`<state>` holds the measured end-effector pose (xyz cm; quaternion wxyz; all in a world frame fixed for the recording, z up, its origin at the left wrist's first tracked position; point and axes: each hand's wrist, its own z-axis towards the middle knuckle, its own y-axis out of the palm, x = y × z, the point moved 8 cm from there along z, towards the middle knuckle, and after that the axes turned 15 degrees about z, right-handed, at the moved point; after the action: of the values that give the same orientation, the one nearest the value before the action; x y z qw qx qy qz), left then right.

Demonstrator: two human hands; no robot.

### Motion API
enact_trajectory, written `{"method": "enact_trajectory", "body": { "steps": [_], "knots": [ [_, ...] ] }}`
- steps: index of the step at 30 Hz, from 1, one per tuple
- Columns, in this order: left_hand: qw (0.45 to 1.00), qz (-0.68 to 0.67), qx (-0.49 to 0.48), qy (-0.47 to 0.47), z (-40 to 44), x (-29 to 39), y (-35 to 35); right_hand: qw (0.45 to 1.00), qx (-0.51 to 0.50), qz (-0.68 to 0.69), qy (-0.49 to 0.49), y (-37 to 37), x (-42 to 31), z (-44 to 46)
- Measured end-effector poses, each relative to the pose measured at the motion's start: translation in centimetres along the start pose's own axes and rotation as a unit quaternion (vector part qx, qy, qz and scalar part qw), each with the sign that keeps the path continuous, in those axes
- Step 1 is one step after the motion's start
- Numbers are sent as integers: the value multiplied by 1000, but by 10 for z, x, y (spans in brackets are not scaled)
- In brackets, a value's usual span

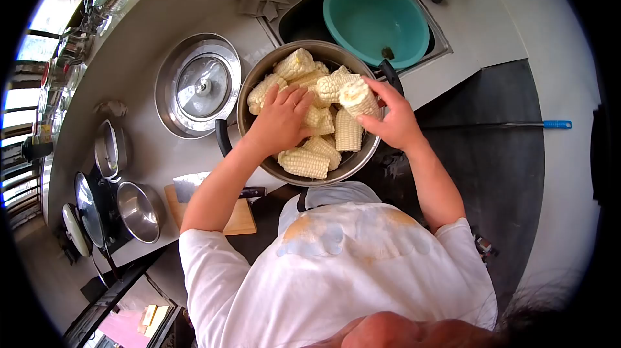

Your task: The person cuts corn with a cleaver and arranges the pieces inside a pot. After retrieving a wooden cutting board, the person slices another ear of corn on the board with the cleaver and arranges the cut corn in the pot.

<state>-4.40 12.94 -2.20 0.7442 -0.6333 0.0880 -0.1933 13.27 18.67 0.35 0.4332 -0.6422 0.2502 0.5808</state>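
Note:
A large steel pot [371,154] with black side handles holds several pieces of pale corn [304,162]. My left hand [280,117] rests on the corn at the pot's left side, palm down with its fingers apart; what lies beneath the palm is hidden. At the pot's right side my right hand [396,117] grips one corn piece [358,97] between thumb and fingers, its cut end facing up. Other pieces touch or lie just under the held one.
Left of the pot is a steel basin with a lid [204,86] inside. A teal basin [375,21] sits over the sink behind. A knife [194,186] lies on a wooden board [242,218]; a steel bowl [141,212] stands further left.

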Motion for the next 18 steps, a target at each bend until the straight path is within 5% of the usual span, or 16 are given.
{"method": "enact_trajectory", "body": {
  "steps": [6, 9, 15, 18],
  "knots": [
    [994, 27, 1, -111, 17, -15, 16, 990, -76, -114, -20, 33, -5, -2],
    [988, 49, -76, -125, 20, -11, 27, 987, -96, -127, -4, 38, 1, -5],
    [987, 9, 51, -151, 6, -34, 4, 968, -112, -173, -142, 50, -33, -3],
    [958, -114, 127, -232, -23, -60, -30, 943, -155, -194, -220, 75, -51, -4]
  ]
}}
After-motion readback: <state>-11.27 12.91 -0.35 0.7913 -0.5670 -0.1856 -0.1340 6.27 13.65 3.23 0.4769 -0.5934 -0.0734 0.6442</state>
